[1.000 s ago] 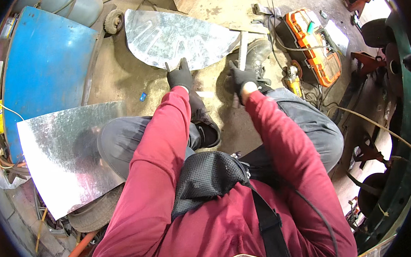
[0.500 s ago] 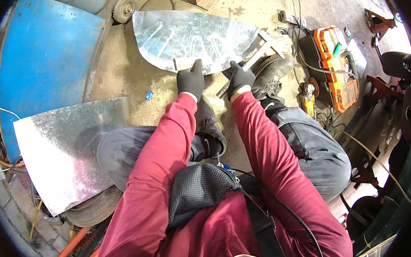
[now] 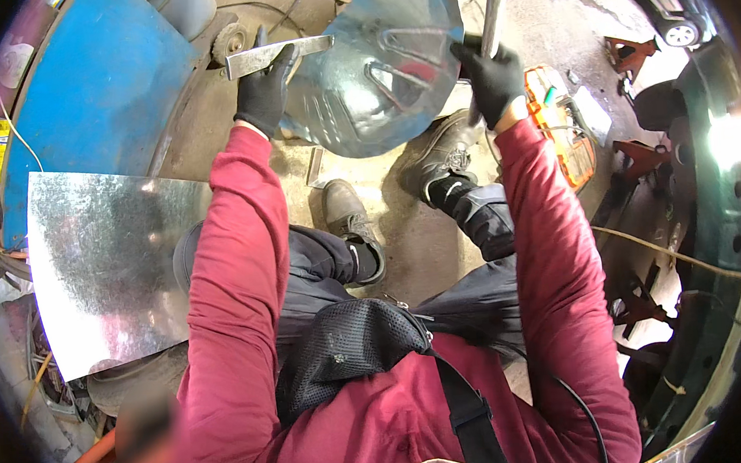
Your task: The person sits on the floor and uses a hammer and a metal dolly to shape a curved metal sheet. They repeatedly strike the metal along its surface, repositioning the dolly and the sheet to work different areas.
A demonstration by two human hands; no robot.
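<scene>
A curved, shiny sheet-metal panel (image 3: 343, 103) with pressed ribs is raised in front of me, above my boots. At its left edge, my gloved left hand (image 3: 262, 92) is closed around a flat metal bar (image 3: 283, 55), which lies across the panel's edge. My gloved right hand (image 3: 493, 78) is closed at the panel's right edge, with a hammer (image 3: 497, 13) in its grip pointing upward. The fingers of both hands are partly hidden, so how firmly each also grips the panel is hard to see.
A large blue panel (image 3: 99, 105) and a second flat metal sheet (image 3: 121, 268) lie to the left. On the right are an orange and black toolbox (image 3: 568, 146), red jack stands (image 3: 643, 158) and a green vehicle body (image 3: 708, 205). A small wheel (image 3: 229, 42) stands beyond the blue panel.
The panel has been lifted and turned from lying across the floor area to a steeper angle. My hands have moved apart, left hand leftward with the bar, right hand rightward with the hammer.
</scene>
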